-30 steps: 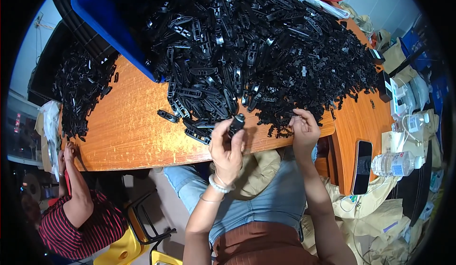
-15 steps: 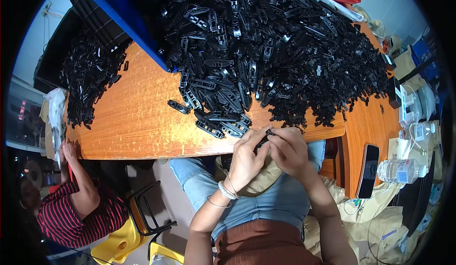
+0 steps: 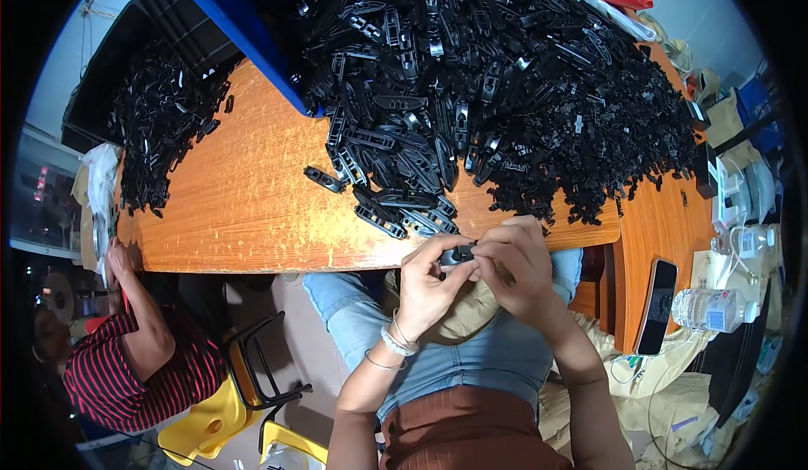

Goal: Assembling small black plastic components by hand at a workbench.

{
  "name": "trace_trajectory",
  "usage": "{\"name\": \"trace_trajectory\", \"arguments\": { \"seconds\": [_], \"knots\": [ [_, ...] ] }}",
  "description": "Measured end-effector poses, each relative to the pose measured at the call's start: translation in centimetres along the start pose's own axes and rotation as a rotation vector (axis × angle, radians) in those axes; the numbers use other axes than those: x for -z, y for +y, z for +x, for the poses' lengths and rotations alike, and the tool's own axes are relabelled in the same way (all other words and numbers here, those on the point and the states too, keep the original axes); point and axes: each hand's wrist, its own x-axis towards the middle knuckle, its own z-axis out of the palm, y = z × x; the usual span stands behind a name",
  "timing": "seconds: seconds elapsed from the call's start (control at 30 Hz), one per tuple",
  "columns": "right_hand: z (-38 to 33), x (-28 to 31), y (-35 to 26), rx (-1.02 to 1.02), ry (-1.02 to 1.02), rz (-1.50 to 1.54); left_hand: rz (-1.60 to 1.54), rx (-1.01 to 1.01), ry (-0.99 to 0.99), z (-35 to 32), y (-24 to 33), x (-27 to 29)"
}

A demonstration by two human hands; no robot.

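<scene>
Both hands, left [image 3: 427,281] and right [image 3: 515,261], pinch one black clip [image 3: 457,255] at the table [image 3: 252,209] edge, beside the clip pile [image 3: 488,91].

Black plastic clips [image 3: 505,91], slightly glossy; table [image 3: 244,209] worn orange wood grain, matt.

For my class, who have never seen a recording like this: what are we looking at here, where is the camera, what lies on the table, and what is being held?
The camera sits on a person's head and looks down, bending the edges. The left hand and right hand meet just below the edge of the wooden table, both gripping one small black plastic part. A huge pile of black plastic parts covers the table, beside a blue bin. A phone and water bottle lie right. Another person in a striped sleeve sits left.
</scene>
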Motion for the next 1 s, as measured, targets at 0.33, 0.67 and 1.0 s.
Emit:
{"name": "trace_trajectory", "arguments": {
  "seconds": [0.33, 0.67, 1.0],
  "knots": [
    [-0.9, 0.3, -1.1, -0.239, 0.045, 0.232, -0.168, 0.288, 0.007, -0.8, 1.5, 0.8],
    [-0.3, 0.9, -1.5, -0.327, -0.062, 0.394, 0.013, 0.298, -0.114, -1.4, 2.2, 1.2],
    [-1.7, 1.3, -0.5, -0.074, -0.15, 0.103, -0.279, 0.377, -0.074, -1.7, 2.3, 1.4]
  ]
}}
